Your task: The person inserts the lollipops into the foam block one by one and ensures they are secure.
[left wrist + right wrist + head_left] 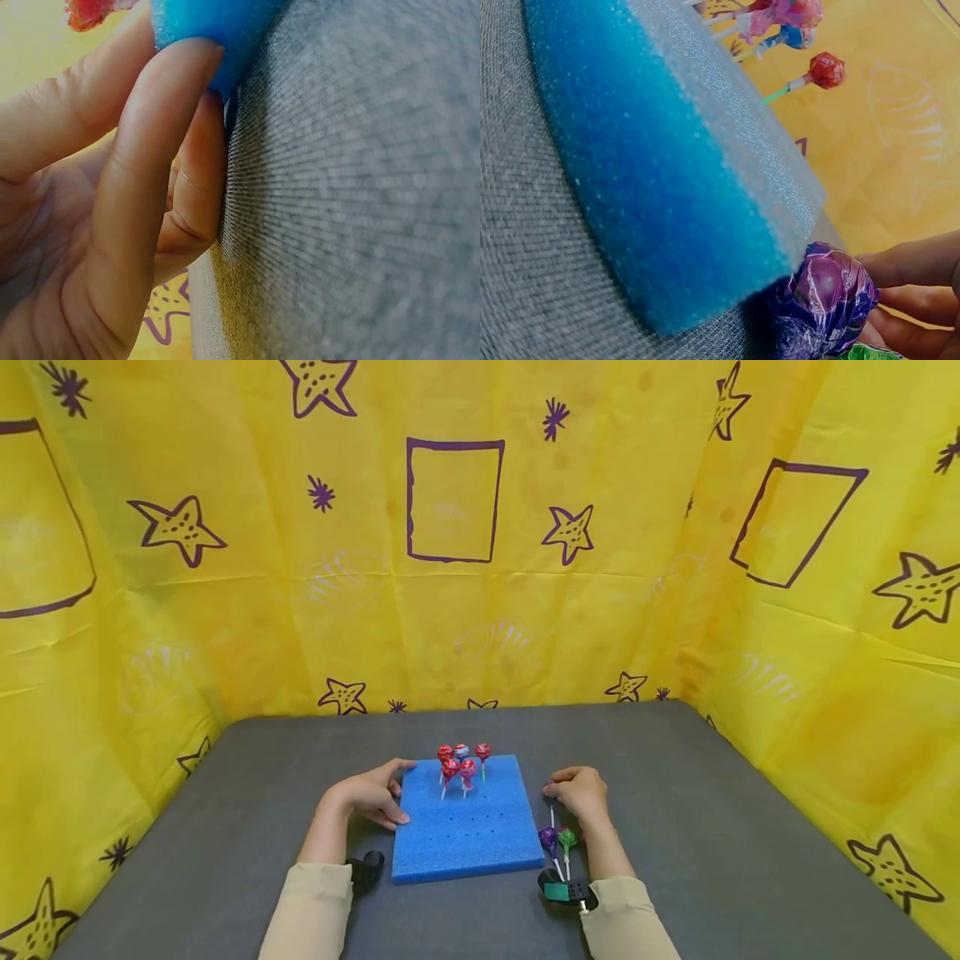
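A blue foam board [472, 852] lies on the table with several wrapped lollipops [483, 750] standing upright in its far part. At its left edge, my left hand [369, 795] holds the board, thumb and index finger touching the foam. My right hand [581, 793] is right of the board and pinches a lollipop [552, 817]; its head is mostly hidden by the fingers and its stick points toward me. Closer to me lie a purple lollipop [547, 837] and a green lollipop [566, 838]. The purple one looms large before the fingers in the right wrist view.
Rows of small holes [468, 834] mark the near half of the board. The grey table [285, 760] is enclosed by yellow patterned cloth [450, 635] at the back and sides. A black wrist device [567, 892] sits near the loose lollipop sticks.
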Available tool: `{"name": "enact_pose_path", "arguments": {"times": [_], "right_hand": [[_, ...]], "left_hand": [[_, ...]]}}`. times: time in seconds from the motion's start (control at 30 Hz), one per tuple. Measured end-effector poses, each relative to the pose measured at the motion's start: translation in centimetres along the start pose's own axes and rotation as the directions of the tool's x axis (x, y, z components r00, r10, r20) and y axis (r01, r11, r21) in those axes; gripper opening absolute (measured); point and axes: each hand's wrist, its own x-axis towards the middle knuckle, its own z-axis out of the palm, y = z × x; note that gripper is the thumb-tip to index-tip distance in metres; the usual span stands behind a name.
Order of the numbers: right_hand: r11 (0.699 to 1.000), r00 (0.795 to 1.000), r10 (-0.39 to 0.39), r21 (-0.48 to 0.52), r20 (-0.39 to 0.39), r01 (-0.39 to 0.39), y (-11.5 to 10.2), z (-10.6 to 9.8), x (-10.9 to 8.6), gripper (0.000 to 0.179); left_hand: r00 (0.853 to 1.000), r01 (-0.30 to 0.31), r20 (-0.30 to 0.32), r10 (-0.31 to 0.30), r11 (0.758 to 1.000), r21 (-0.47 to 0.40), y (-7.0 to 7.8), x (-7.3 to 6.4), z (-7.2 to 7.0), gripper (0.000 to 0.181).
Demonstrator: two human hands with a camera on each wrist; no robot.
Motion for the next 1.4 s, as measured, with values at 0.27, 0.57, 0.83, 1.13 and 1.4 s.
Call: {"name": "enact_pose_path", "arguments": {"times": [0.27, 0.57, 0.83, 1.13, 1.4], "right_hand": [[1.000, 1.000, -0.011, -0.004, -0.028, 0.011, 0.2, 0.2, 0.2, 0.025], [0.999, 0.992, -0.043, 0.015, -0.116, 0.045, 0.1, 0.1, 0.3, 0.024], [0.992, 0.982, -0.024, 0.116, -0.189, 0.047, -0.5, 0.2, 0.2, 0.026], [0.968, 0.959, 0.005, 0.240, -0.283, 0.066, -1.2, 0.4, 0.6, 0.028], [0.938, 0.953, -0.004, 0.329, -0.303, 0.108, -1.6, 0.3, 0.8, 0.029]], "left_hand": [[1.000, 0.003, 0.000, -0.003, 1.000, -0.004, -0.2, -0.1, 0.1, 0.097], [1.000, 0.003, 0.003, -0.003, 1.000, -0.008, 0.0, -0.1, 0.1, 0.096], [1.000, -0.001, -0.001, 0.001, 1.000, -0.013, 0.0, 0.0, 0.1, 0.096], [1.000, 0.000, 0.007, 0.000, 1.000, -0.011, -0.1, -0.1, 0.0, 0.098], [1.000, 0.005, 0.019, -0.005, 1.000, -0.021, -0.1, 0.1, -0.1, 0.097]]}}
